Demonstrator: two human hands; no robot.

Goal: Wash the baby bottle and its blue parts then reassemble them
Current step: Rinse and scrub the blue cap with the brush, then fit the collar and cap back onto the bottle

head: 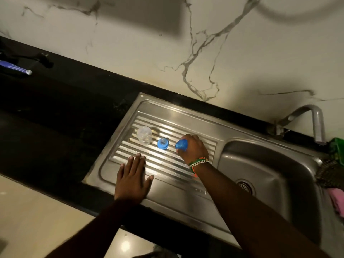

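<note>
On the steel drainboard (167, 170) the left hand (133, 176) lies flat, fingers spread, at 7 o'clock. The right hand (194, 148), at 3 o'clock, has its fingers clamped on the blue cap (181, 145). The clear bottle (144, 135) sits at 10 o'clock, the blue nipple ring (163, 143) between them. The parts look set out for reassembly; next, the ring likely goes onto the bottle.

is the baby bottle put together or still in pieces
In pieces. The clear bottle lies on the draining board, the blue ring with teat sits apart beside it, and the right hand holds the blue cap.
</note>
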